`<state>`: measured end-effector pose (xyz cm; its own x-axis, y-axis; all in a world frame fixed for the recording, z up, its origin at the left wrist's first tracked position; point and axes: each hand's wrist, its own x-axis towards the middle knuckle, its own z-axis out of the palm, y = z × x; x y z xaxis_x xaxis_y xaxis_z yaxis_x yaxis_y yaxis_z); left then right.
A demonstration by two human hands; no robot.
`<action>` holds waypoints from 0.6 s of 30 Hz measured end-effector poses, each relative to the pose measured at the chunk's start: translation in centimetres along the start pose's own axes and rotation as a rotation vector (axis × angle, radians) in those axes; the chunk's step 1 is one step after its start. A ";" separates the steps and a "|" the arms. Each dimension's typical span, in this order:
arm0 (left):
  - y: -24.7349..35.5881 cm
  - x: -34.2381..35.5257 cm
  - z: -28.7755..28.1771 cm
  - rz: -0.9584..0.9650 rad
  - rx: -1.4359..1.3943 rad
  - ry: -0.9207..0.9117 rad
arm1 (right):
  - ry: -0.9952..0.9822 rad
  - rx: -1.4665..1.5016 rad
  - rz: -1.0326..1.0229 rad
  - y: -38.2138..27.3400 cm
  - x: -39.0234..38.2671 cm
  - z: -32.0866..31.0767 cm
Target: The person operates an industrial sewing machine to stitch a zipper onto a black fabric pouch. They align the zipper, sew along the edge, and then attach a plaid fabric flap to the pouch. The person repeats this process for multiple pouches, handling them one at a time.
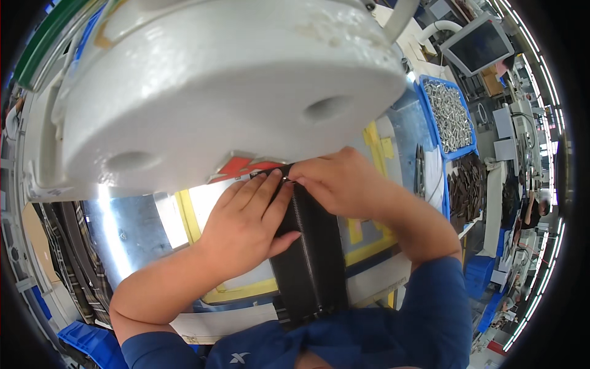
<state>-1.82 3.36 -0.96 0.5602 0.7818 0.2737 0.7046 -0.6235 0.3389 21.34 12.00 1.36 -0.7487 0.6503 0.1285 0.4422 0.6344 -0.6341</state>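
A long black fabric piece with a zipper (310, 258) runs from beneath the white machine head toward my body. My left hand (246, 215) lies over its far left part, fingers stretched out and pressing down, the thumb near the zipper teeth. My right hand (335, 181) is closed at the far end of the piece, with thumb and forefinger pinching the fabric edge beside a small shiny metal part (286, 179). Both sets of fingertips are almost touching. The machine head covers whatever lies beyond them.
The bulky white machine head (233, 98) fills the space above my hands. Yellow tape (246, 289) borders the work surface. To the right stand a blue tray of metal pieces (452, 117) and a blue tray of dark brown pieces (466, 187). Dark and plaid cloth (86, 258) hangs at left.
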 end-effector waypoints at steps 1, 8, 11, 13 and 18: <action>0.0 0.1 0.0 -0.006 0.010 -0.002 | 0.023 -0.002 -0.008 0.2 -0.1 0.2; 0.4 -0.2 -0.3 -0.031 0.044 -0.064 | 0.092 -0.118 -0.115 0.8 -0.1 0.9; 0.5 -0.1 -0.1 -0.017 0.086 -0.066 | 0.117 -0.211 -0.119 0.9 0.3 1.1; 0.5 0.2 -0.2 0.013 0.123 -0.057 | 0.110 -0.264 -0.084 0.8 0.6 1.1; 0.3 0.2 -0.1 -0.008 0.135 -0.054 | 0.072 -0.294 -0.002 0.5 1.8 1.0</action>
<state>-1.53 3.33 -0.67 0.5747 0.7879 0.2212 0.7591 -0.6142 0.2156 19.73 13.04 0.51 -0.7171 0.6706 0.1899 0.5728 0.7223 -0.3875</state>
